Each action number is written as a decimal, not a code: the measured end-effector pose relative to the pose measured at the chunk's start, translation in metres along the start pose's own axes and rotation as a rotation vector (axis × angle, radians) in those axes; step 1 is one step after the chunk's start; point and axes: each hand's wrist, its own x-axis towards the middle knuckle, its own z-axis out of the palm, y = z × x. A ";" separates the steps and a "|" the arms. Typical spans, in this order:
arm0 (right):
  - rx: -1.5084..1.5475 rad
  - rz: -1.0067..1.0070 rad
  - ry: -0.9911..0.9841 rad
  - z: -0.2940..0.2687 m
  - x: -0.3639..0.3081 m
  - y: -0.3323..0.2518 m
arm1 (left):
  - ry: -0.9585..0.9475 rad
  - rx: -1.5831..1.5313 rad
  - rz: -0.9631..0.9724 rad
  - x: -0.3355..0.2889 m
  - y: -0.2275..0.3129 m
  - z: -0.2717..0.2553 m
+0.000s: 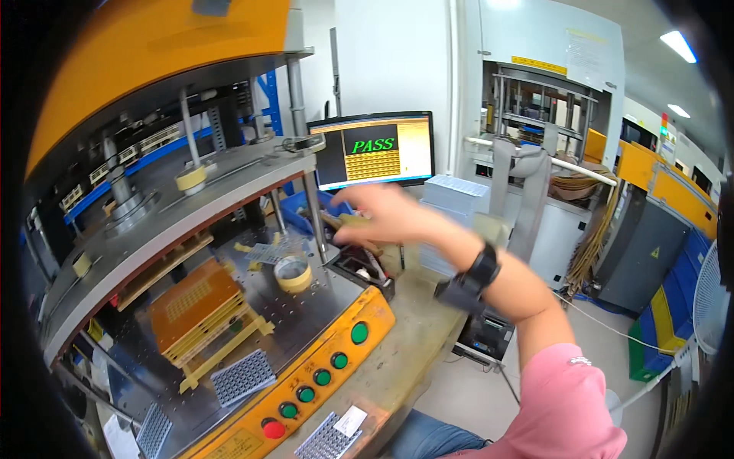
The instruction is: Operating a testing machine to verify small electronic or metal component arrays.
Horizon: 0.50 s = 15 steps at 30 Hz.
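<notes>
My right hand (382,216) reaches across from the right, a dark watch (483,266) on its wrist. It is slightly blurred; its thumb and fingers are apart and nothing shows between them. It hovers in front of the monitor (371,151), above a dark tray of small items (359,264) beside the press's right post. My left hand is out of view. On the press bed, a roll of cream tape (293,273) stands near an orange test fixture (195,302). A grey perforated panel (243,377) leans by the fixture's front.
The press's orange front strip carries several green buttons (323,377) and a red button (273,428). More grey panels, one with a white label (351,421), lie nearby. Behind my hand are a blue bin (300,210) and a stack of pale trays (456,195). A metal post (312,210) supports the upper plate.
</notes>
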 end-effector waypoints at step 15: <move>-0.353 0.762 -0.402 -0.113 -0.043 0.164 | -0.067 0.155 0.072 0.011 0.014 0.009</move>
